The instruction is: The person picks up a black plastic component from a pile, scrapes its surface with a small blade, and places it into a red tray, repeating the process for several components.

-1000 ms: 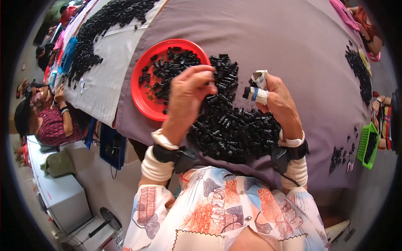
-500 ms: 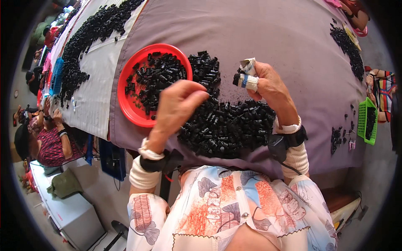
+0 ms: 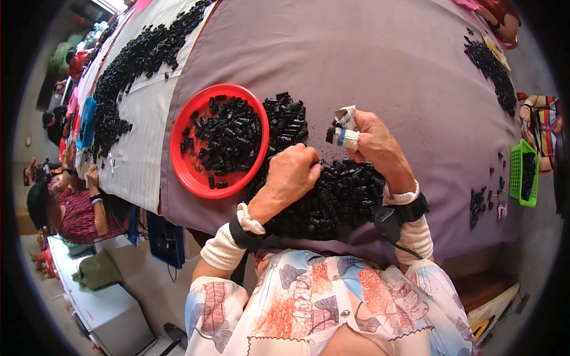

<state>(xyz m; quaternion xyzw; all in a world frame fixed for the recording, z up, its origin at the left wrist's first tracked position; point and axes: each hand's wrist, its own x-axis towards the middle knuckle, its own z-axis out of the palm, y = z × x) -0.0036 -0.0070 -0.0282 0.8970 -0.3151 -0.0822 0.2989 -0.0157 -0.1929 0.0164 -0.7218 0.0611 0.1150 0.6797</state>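
Note:
My left hand is over the pile of small black plastic parts in front of me. Its fingers are curled and pressed together, and whatever they pinch is hidden. My right hand is raised just above the far right side of the pile, with fingers closed. White finger covers, one with a blue stripe, wrap its thumb and a finger; a dark bit shows at their tips, too small to name. Left of the pile, a round red basin holds many of the same black parts.
Another long heap of black parts lies on the pale cloth at the left. At the right are a further heap and a green basket near a co-worker's arm. Another person sits at the far left.
My left hand has moved right, from beside the red basin to above the pile. My right hand stays nearly in place, while the whole view has shifted slightly.

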